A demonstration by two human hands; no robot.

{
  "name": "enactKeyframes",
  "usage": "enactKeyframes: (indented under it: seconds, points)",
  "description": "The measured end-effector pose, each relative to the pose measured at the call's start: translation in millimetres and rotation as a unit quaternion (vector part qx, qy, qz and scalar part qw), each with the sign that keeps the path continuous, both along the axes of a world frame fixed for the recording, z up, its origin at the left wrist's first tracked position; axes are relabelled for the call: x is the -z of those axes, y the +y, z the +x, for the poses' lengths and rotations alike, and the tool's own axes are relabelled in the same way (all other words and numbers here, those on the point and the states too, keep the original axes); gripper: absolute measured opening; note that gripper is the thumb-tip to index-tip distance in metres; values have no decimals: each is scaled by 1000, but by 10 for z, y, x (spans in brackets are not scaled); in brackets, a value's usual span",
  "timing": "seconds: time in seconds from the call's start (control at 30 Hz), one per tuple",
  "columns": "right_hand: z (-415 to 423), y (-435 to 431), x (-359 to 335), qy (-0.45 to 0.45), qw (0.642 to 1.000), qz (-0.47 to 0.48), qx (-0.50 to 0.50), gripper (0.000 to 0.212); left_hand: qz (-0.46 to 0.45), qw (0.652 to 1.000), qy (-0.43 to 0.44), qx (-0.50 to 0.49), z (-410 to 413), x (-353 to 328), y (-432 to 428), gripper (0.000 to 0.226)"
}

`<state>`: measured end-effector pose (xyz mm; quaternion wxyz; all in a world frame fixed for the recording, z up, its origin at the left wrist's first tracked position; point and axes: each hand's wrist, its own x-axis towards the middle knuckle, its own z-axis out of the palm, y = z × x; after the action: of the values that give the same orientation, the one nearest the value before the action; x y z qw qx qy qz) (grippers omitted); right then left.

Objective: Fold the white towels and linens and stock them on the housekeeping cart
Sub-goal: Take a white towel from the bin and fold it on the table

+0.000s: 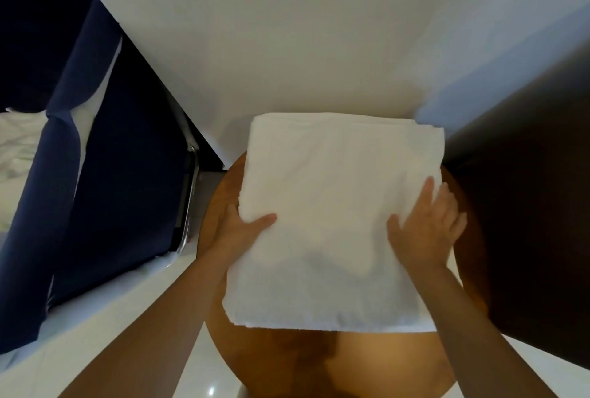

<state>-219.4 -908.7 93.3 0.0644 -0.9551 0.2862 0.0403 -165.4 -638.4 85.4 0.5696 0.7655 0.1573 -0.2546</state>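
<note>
A white wall [287, 30] is filling the top of the view, catching soft light. A round wooden table [319, 362] is sitting below it on a glossy pale floor [105, 327]. Navy curtains [64, 142] are hanging at left, beside rumpled white bedding [16, 142]. A dark wood panel [526, 222] is standing at right.

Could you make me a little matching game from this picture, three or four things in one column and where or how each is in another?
1. white towel
2. left hand
3. right hand
4. blue fabric

a. flat on top of the towel
b. far left of the view
c. folded on the round wooden table
d. gripping the towel's left edge

1-c, 2-d, 3-a, 4-b
</note>
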Motion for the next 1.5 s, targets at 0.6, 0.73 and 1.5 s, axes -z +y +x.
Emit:
enactKeyframes:
  seconds: [0.6, 0.73, 1.5]
  points:
    - [183, 1243, 371, 284, 928, 132, -201, 117, -174, 956, 200, -123, 177, 335, 16, 40]
    - [224, 1254, 429, 293, 928, 119, -195, 117, -187, 948, 234, -108, 256, 353, -28, 82]
    - [-25, -153, -34, 216, 964, 151, -37, 111, 227, 972, 36, 48, 315, -449, -562, 74]
